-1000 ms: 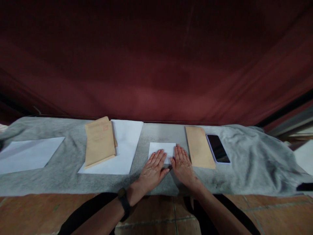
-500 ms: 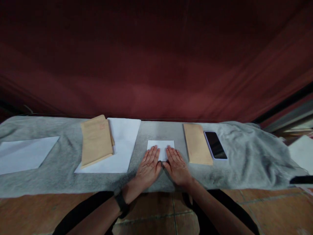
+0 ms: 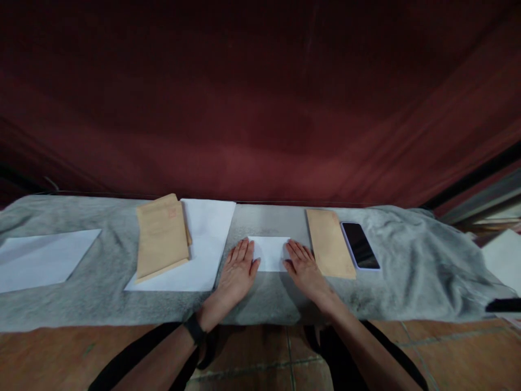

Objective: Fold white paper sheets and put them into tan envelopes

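A small white folded paper (image 3: 270, 254) lies flat on the grey cloth in front of me. My left hand (image 3: 237, 271) rests flat at its left edge, fingers stretched out and pointing away from me. At the opposite edge lies my right hand (image 3: 303, 271), also flat with its fingers extended. Neither hand grips anything. Just right of my right hand is a brown envelope (image 3: 330, 244). To the left of my left hand, several brown envelopes (image 3: 163, 236) are stacked on larger white sheets (image 3: 205, 244).
A phone (image 3: 360, 245) lies beside the right envelope. Another white sheet (image 3: 44, 258) is at the far left. The grey cloth (image 3: 419, 271) covers the long surface, with a dark red upright panel (image 3: 260, 136) behind it. White paper (image 3: 504, 258) shows at the far right.
My hands have slid apart, from lying over the folded paper out to its left and right edges. More of the paper's middle now shows.
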The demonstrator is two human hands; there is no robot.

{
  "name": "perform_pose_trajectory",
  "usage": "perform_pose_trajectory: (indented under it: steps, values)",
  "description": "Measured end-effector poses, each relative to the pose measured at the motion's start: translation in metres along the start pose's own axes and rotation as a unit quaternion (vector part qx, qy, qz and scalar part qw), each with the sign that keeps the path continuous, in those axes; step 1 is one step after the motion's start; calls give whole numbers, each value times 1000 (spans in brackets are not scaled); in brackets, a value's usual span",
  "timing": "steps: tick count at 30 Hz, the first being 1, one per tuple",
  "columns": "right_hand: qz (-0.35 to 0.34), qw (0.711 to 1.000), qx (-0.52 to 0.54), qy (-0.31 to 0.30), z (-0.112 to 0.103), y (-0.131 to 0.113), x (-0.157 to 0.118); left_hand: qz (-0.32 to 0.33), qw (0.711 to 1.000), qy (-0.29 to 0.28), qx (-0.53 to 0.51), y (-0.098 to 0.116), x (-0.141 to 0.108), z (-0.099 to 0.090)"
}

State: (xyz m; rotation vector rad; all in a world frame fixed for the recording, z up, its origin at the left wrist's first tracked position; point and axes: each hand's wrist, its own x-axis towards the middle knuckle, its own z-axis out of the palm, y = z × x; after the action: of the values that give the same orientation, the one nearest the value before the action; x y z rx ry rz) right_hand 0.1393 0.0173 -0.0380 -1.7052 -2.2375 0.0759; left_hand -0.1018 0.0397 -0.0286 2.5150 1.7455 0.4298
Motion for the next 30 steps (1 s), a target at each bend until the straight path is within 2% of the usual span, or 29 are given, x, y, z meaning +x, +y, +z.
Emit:
perform_pose_trajectory:
  steps: [7, 14, 17, 20, 25, 27, 30]
  values:
    - [-26, 998, 47, -30, -3, 7, 36, 25, 999, -24, -22, -6, 38, -7]
    - [-16, 998, 58, -13, -3, 10, 51, 14, 996, -22, -89, -13, 55, -15]
    - [-2, 997, 72, 0, -5, 9, 56, 2, 992, 0, -129, -10, 57, -19]
    - [-1, 995, 97, 25, -17, 8, 61, 0, 986, 30, -163, -5, 56, -32]
    - [-47, 976, 162, 135, -53, 9, 59, 45, 972, 141, -185, -1, 50, -59]
    - [-65, 975, 154, 148, -62, 8, 52, 76, 973, 144, -167, -3, 44, -63]
    - [-98, 982, 115, 111, -63, 7, 37, 112, 979, 90, -144, -7, 32, -60]
